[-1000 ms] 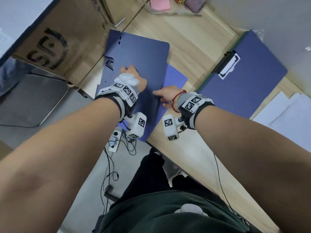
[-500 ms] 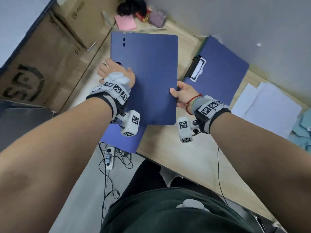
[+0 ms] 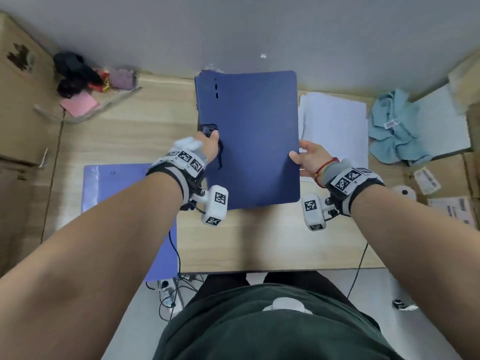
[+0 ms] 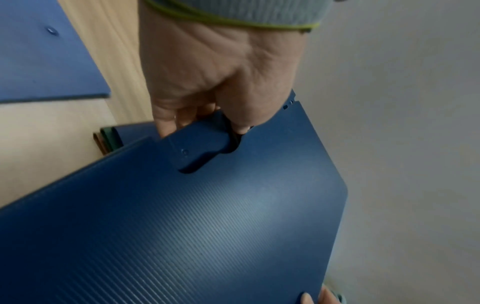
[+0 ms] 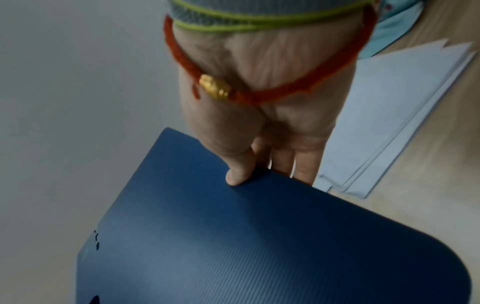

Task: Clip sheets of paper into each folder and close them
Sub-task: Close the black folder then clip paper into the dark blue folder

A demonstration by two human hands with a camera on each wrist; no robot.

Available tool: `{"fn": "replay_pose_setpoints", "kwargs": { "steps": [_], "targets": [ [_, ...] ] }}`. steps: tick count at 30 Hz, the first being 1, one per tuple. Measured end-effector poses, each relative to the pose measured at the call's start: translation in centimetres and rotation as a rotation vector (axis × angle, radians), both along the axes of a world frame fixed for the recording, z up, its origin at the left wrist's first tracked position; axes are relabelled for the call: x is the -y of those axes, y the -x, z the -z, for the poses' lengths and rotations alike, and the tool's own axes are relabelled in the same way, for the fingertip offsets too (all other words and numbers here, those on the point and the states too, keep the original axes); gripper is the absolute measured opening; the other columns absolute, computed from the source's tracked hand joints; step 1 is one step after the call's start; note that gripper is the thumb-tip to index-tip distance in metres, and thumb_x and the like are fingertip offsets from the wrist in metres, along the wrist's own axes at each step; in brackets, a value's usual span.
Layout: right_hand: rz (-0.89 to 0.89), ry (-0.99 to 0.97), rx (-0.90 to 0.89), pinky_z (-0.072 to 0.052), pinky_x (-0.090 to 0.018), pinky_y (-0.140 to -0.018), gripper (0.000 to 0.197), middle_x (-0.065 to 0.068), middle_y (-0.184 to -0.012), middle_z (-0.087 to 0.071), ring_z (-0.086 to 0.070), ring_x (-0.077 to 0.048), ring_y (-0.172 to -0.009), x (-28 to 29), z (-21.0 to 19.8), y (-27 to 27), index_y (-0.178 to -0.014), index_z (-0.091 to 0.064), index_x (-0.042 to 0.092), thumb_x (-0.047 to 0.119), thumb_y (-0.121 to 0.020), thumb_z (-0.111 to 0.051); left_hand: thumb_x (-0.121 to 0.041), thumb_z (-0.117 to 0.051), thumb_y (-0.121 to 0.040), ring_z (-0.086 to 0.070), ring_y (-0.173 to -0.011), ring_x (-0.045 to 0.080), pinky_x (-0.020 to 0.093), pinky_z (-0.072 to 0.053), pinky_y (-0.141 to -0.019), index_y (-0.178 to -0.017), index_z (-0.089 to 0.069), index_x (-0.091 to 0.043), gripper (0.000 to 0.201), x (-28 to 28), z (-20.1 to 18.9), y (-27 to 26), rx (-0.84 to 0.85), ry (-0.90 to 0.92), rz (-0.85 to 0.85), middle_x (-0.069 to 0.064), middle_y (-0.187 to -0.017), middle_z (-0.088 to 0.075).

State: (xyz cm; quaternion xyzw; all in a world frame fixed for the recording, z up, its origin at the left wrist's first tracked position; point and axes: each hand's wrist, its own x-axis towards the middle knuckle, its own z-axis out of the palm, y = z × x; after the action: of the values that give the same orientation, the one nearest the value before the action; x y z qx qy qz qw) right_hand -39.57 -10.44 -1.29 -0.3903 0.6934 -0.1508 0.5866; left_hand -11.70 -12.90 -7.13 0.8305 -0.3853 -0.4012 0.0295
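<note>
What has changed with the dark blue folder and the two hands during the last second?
The dark blue folder was lying on the lighter blue folder at the table's left edge, under both hands. It has been lifted and carried right, to above the middle of the table. The left hand took hold of its spine edge, the right hand its open edge. The folder stayed closed; the lighter folder stayed in place.

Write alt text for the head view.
Both hands hold a closed dark blue ribbed plastic folder over a light wooden desk: left hand at its spine edge, right hand at its opposite edge. Loose white paper sheets lie right; a lighter blue folder lies left.
</note>
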Motion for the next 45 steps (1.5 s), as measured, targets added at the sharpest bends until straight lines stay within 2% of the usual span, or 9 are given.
{"fn": "replay_pose_setpoints", "kwargs": {
  "steps": [9,16,19,22,27,33,37,41,45],
  "targets": [
    [0.097,-0.065,-0.237,-0.055,-0.059,-0.084,0.024,-0.017,-0.109,-0.069,-0.065,-0.035,-0.091,-2.5,3.8,9.6,-0.107,-0.058,0.026,0.009,-0.089,-0.059,-0.056,-0.047,-0.086,-0.061,-0.101,0.038,0.045,-0.050,-0.095,-0.111,-0.058,-0.006,0.058,-1.1,-1.5,11.4,-0.041,-0.111,0.280,0.015,-0.110,-0.063],
    [0.055,-0.122,-0.298,-0.053,-0.041,-0.095,0.042,-0.011,-0.107,-0.069,-0.065,-0.027,-0.096,-3.6,7.2,16.0,-0.122,-0.062,0.015,0.005,-0.082,-0.069,-0.050,-0.060,-0.082,-0.063,-0.101,0.034,0.044,-0.051,-0.096,-0.119,-0.060,-0.006,0.058,-2.6,0.7,17.4,-0.135,-0.179,0.388,0.013,-0.114,-0.065],
    [0.036,-0.139,-0.286,-0.054,-0.032,-0.077,0.039,-0.011,-0.102,-0.066,-0.062,-0.027,-0.091,-4.2,7.9,17.6,-0.119,-0.062,0.008,0.003,-0.082,-0.071,-0.045,-0.063,-0.088,-0.061,-0.108,0.034,0.045,-0.049,-0.099,-0.126,-0.056,-0.003,0.057,-3.2,1.7,19.1,-0.130,-0.184,0.397,0.014,-0.121,-0.063],
    [0.028,-0.115,-0.267,-0.052,-0.042,-0.095,0.040,-0.012,-0.111,-0.069,-0.066,-0.031,-0.102,-4.4,9.1,19.5,-0.115,-0.064,0.011,0.005,-0.077,-0.075,-0.043,-0.063,-0.090,-0.058,-0.111,0.031,0.040,-0.046,-0.101,-0.128,-0.053,-0.001,0.057,-3.4,2.2,20.6,-0.087,-0.230,0.430,0.011,-0.124,-0.059],
    [0.098,-0.093,-0.174,-0.053,-0.037,-0.093,0.027,-0.002,-0.105,-0.071,-0.068,-0.022,-0.098,-4.1,8.0,20.8,-0.107,-0.069,0.016,0.016,-0.081,-0.074,-0.055,-0.063,-0.080,-0.055,-0.093,0.022,0.038,-0.049,-0.096,-0.079,-0.041,-0.025,0.037,-2.9,2.0,21.7,0.026,-0.265,0.489,0.003,-0.103,-0.053],
    [0.257,-0.141,-0.074,-0.059,-0.043,-0.084,0.063,-0.001,-0.086,-0.074,-0.070,-0.025,-0.082,-2.0,5.1,22.2,-0.072,-0.071,0.010,0.071,-0.067,-0.062,-0.074,-0.047,-0.061,-0.063,-0.103,0.031,0.042,-0.050,-0.096,-0.122,-0.061,-0.013,0.087,-1.8,0.1,21.4,0.135,-0.280,0.568,0.007,-0.118,-0.064],
    [0.179,-0.117,0.125,-0.052,-0.020,-0.054,0.062,-0.001,-0.067,-0.068,-0.066,-0.015,-0.059,0.2,0.2,19.8,-0.061,-0.056,0.013,0.063,-0.094,-0.040,-0.079,-0.046,-0.078,-0.062,-0.105,0.028,0.039,-0.045,-0.102,-0.130,-0.058,-0.017,0.082,-0.1,-3.6,21.1,-0.024,-0.081,0.407,0.001,-0.122,-0.063],
    [0.032,-0.045,0.264,-0.056,-0.038,-0.078,0.063,-0.004,-0.068,-0.069,-0.066,-0.021,-0.065,2.6,-3.5,14.9,-0.062,-0.063,0.014,0.058,-0.098,-0.037,-0.096,-0.036,-0.061,-0.062,-0.112,0.028,0.044,-0.049,-0.100,-0.137,-0.051,-0.025,0.105,2.2,-8.7,21.8,-0.132,0.155,0.212,0.001,-0.132,-0.061],
    [-0.218,-0.026,0.310,-0.055,-0.033,-0.077,0.051,-0.006,-0.090,-0.075,-0.069,-0.025,-0.077,3.6,-5.3,8.8,-0.085,-0.072,0.013,0.049,-0.101,-0.038,-0.068,-0.058,-0.079,-0.060,-0.115,0.026,0.039,-0.048,-0.099,-0.140,-0.046,-0.019,0.078,3.7,-12.0,20.4,-0.130,0.304,0.196,0.004,-0.129,-0.062]
  ]
}}
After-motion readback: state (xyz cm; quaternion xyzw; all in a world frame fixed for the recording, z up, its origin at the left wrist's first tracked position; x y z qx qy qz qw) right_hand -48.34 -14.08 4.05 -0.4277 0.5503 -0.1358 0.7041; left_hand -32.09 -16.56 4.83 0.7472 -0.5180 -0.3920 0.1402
